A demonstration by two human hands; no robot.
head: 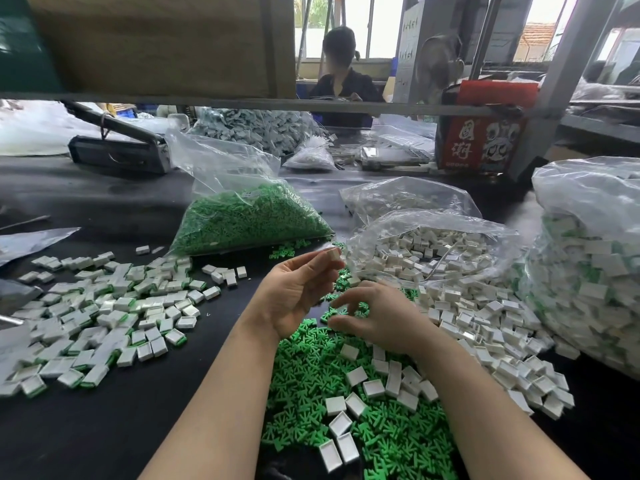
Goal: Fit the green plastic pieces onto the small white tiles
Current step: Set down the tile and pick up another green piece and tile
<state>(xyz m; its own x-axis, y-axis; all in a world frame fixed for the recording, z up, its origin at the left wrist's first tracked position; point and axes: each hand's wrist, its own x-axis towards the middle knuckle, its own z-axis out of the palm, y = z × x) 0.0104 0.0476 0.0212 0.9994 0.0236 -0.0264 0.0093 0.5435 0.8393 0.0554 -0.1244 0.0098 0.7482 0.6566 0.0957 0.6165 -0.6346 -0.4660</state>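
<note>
My left hand (299, 292) is raised above the black table and pinches a small white tile (334, 254) at its fingertips. My right hand (377, 315) hovers low over the loose pile of green plastic pieces (311, 372), fingers curled down toward it; whether it holds a piece I cannot tell. Empty white tiles (485, 317) lie spread to the right and spill from an open clear bag (426, 251). Tiles fitted with green pieces (104, 317) lie heaped on the left.
A clear bag of green pieces (242, 216) lies behind my hands. A large bag of fitted tiles (588, 265) stands at the right edge. A second bag of white tiles (398, 199), a black tool (117, 150) and a red box (481, 140) sit farther back. A person sits across the bench.
</note>
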